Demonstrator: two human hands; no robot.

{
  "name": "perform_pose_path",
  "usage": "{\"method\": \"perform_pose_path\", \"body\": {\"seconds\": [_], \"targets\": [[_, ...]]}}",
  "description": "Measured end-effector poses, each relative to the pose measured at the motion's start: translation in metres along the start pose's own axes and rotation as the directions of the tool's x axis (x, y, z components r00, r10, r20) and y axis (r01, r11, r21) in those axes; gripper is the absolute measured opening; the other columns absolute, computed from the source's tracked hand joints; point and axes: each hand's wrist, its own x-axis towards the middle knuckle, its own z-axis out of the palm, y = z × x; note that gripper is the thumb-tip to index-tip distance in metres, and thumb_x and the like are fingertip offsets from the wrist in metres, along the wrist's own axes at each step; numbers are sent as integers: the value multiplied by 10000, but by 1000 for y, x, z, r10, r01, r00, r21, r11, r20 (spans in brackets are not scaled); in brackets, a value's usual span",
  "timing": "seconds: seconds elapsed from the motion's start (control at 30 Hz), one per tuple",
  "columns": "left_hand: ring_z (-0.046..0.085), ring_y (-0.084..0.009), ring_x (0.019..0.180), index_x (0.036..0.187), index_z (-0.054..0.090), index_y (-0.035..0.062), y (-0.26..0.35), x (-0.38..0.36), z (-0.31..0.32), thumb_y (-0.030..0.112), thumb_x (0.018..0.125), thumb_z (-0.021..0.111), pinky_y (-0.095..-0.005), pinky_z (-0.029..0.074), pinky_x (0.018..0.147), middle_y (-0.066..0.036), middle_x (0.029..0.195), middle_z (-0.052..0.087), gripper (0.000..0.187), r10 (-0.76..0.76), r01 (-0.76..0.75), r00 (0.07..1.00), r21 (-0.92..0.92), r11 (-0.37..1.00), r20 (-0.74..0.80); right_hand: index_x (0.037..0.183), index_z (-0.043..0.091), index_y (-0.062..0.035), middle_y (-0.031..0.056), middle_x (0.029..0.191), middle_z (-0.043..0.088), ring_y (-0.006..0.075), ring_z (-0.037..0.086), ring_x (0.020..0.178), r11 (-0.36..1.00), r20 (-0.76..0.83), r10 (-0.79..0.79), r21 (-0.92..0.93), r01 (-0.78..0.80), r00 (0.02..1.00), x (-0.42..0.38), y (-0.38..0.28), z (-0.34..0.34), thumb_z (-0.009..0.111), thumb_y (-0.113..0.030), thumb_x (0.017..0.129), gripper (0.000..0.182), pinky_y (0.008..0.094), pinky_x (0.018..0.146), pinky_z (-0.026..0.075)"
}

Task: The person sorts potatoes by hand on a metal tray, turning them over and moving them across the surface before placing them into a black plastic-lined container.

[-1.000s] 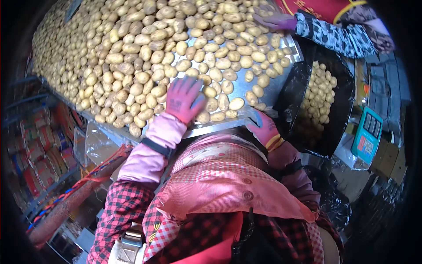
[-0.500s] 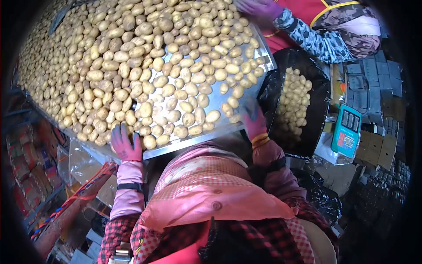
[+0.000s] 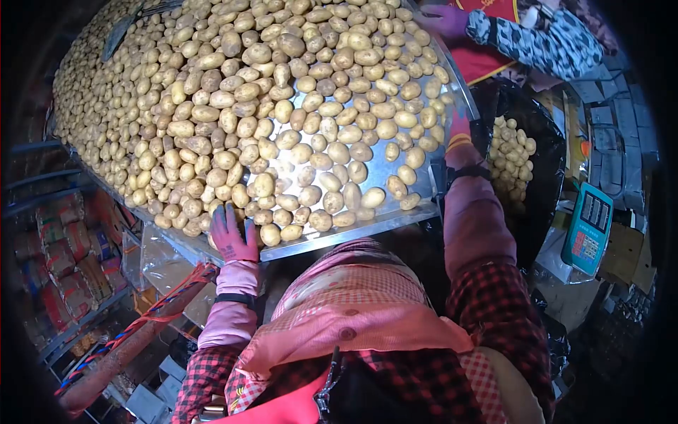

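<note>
Many potatoes (image 3: 332,152) lie on a sloping metal table (image 3: 311,244), heaped at the left and thinner toward the right. My left hand (image 3: 234,240), in a pink glove with grey fingers, rests at the front edge, fingers spread against the nearest potatoes. At the table's right rim is my right hand (image 3: 458,131), also in a pink glove, reaching forward beside the outermost potatoes. Its fingers are smeared by motion. Just right of it, a black plastic-lined container (image 3: 545,169) holds more potatoes (image 3: 512,155).
Across the table a co-worker's purple-gloved hand (image 3: 443,21) is at the far right rim. A teal scale display (image 3: 590,230) stands at the right near stacked boxes (image 3: 604,152). At lower left runs a rope-wrapped pole (image 3: 141,325), with filled sacks (image 3: 74,247) beyond.
My right hand has moved forward along the table's right rim, from the front corner. My left hand stays on the front-edge potatoes. The whole view has shifted slightly.
</note>
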Motion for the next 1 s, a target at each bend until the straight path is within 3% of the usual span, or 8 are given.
{"method": "perform_pose_path", "body": {"seconds": [0.13,0.27,0.37,0.63,0.83,0.93,0.97,1.0], "targets": [[345,-465,1348,1463,412,60,-1,-2,2,326,865,651,-564,247,1131,-254,1478,375,697,-7,7,1000,-19,1000,10,1308,566,-67,105,1184,639,236,625,1054,916,230,260,250,-315,938,9,-27,-30,485,-307,1019,384,379,908,502],[349,-466,1344,1463,414,63,0,0,0,321,865,651,-565,252,1128,-254,1474,380,693,-14,14,1000,-32,999,10,1306,567,-65,123,1186,656,281,634,1081,935,232,145,285,-209,962,-15,-35,-51,493,-279,1001,379,383,930,503],[348,-465,1344,1461,418,64,-2,-1,1,323,865,648,-566,251,1128,-253,1474,382,690,-21,21,1000,-33,999,14,1312,560,-66,162,1180,661,334,625,1107,916,162,-84,-375,141,983,-20,-31,-62,522,-294,976,407,390,933,497],[344,-462,1351,1460,421,67,4,0,-2,317,873,638,-559,252,1131,-255,1473,382,674,-38,38,999,-24,999,17,1273,593,-55,196,1213,646,352,593,1161,762,-79,197,-614,-204,977,-36,-97,-29,696,-511,814,655,402,968,471],[349,-456,1349,1454,424,63,3,0,-4,304,872,642,-553,255,1131,-251,1470,384,667,-29,29,999,-11,1000,32,1278,594,-57,166,1215,653,304,628,1104,674,30,75,-739,-28,997,-2,-45,-23,706,-502,821,648,394,939,483],[346,-448,1353,1451,424,61,3,-1,-3,306,871,644,-549,254,1132,-250,1469,383,667,-22,23,999,-25,999,33,1206,638,-32,216,1238,627,349,614,1113,980,160,177,-115,-159,971,-15,-49,-50,724,-464,804,596,411,937,486],[346,-446,1354,1451,424,60,3,-1,-4,306,871,643,-549,254,1132,-251,1468,384,666,-24,25,999,-23,999,34,1164,653,-30,184,1191,644,317,638,1018,831,173,458,264,-489,872,-26,-58,-51,677,-361,878,437,374,842,512],[346,-445,1355,1450,424,59,4,-1,-4,306,872,643,-549,254,1133,-251,1468,384,666,-21,21,999,-23,1000,33,1112,660,-38,162,1111,654,300,643,962,998,189,-6,68,-7,982,-42,-65,-54,654,-307,895,345,364,802,515]]}}
